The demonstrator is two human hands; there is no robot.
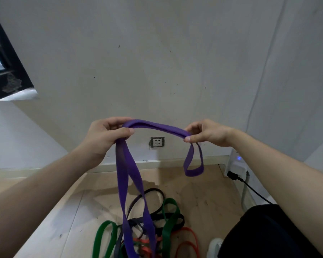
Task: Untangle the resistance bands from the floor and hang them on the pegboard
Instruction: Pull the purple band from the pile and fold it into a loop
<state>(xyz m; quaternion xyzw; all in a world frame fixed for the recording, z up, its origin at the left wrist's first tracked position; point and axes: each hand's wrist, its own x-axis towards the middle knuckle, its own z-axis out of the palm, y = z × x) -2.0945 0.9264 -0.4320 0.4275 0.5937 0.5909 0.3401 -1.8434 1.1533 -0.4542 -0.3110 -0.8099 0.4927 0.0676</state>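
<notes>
Purple band (157, 126) held up mid-frame, doubled span between left hand (106, 135) and right hand (208, 134), both grips pinching it; short loop hangs at 4 o'clock, long tail drops to 6 o'clock into the tangled pile (169, 220) on the floor (67, 205). Likely light, floppy, stretchy rubber; take the flat doubled part.

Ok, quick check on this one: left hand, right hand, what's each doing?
Left hand: closed, gripping the purple band at one end of the raised stretch.
Right hand: closed, pinching the same band.
</notes>
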